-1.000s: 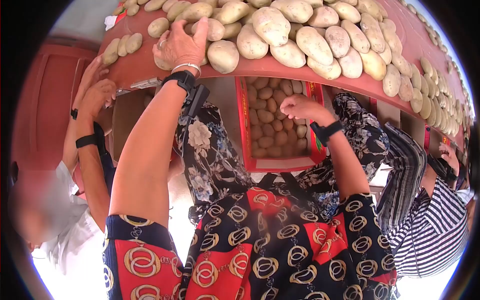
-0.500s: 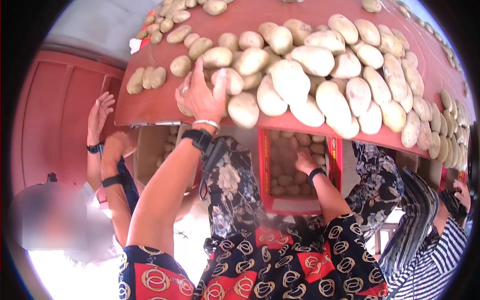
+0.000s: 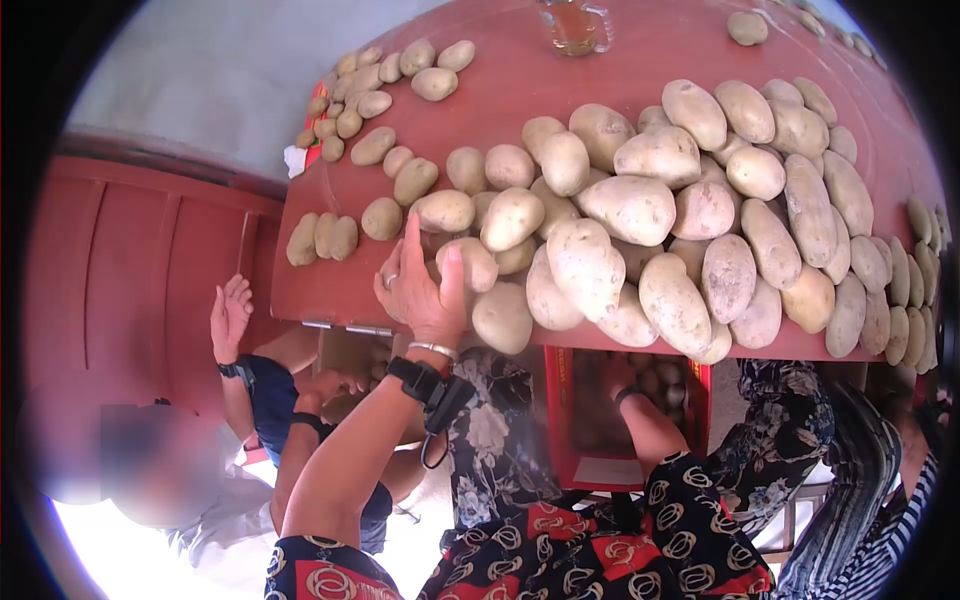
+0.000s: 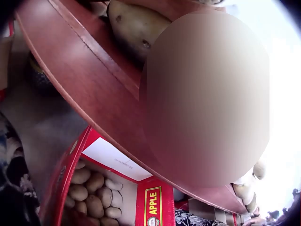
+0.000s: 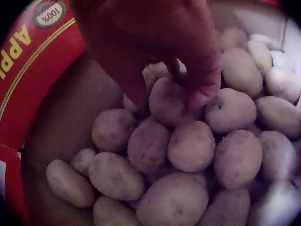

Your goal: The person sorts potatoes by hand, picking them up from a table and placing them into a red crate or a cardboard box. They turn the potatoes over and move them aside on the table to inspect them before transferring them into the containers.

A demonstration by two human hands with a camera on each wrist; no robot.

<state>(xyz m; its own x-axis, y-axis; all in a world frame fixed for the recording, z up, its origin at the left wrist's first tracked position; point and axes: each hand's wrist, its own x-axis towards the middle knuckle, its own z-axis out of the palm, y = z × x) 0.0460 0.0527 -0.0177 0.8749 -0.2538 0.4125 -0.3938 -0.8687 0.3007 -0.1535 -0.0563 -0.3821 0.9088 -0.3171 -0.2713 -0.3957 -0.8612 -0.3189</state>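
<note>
In the head view my left hand (image 3: 428, 295) rests at the table's front edge, against the left end of a pile of potatoes. Its index finger is straight and touches a potato (image 3: 443, 212); the thumb lies beside another potato (image 3: 470, 262). My right hand (image 3: 617, 373) reaches down into a red cardboard box (image 3: 560, 410) under the table edge. Seen from the right wrist, thumb and fingers (image 5: 205, 89) straddle and pinch a potato (image 5: 168, 101) among many others in the box. The left wrist view is largely blurred and does not show the left hand.
Potatoes (image 3: 660, 300) are heaped on the red table (image 3: 480, 90), with smaller ones (image 3: 350, 100) at the back left. A glass mug (image 3: 575, 28) stands at the back. A neighbour's hands (image 3: 232, 310) are on the left; another person sits on the right.
My right hand has gone from above the box down in among its potatoes. The left hand stays beside the pile, its fingers spreading slightly. The head view has shifted, showing more of the table.
</note>
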